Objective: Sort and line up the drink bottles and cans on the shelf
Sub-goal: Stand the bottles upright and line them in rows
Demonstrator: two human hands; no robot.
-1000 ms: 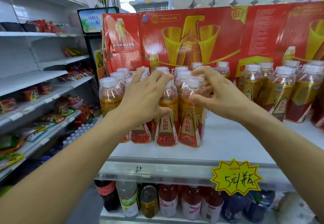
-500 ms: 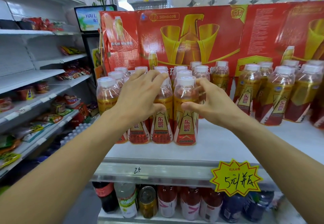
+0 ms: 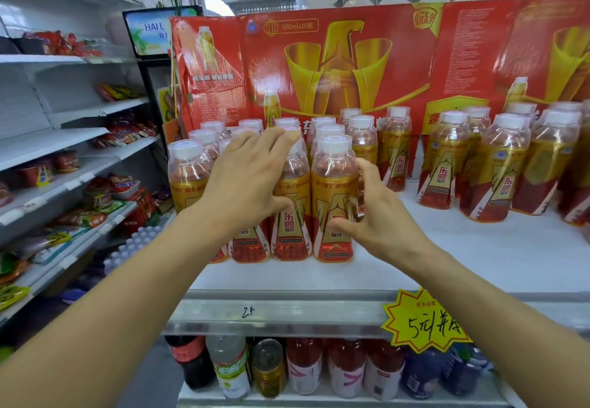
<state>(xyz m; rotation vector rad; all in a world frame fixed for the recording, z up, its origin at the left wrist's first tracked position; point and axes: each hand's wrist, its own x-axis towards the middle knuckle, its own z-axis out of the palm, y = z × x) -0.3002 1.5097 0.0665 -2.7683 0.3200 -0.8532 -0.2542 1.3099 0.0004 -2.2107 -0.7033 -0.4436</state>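
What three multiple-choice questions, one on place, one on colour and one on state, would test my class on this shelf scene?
1. Where is the yellow price sign?
A. on the shelf's front edge
B. on the red carton
C. on a bottle cap

2. What colour are the bottle caps?
A. blue
B. white
C. black

3. What is the right hand doing?
A. hanging idle
B. lifting a can
C. holding the front right bottle of the group

Answers:
1 A, it hangs from the edge below the bottles.
2 B, every cap is white.
3 C, thumb and fingers curl round that bottle.
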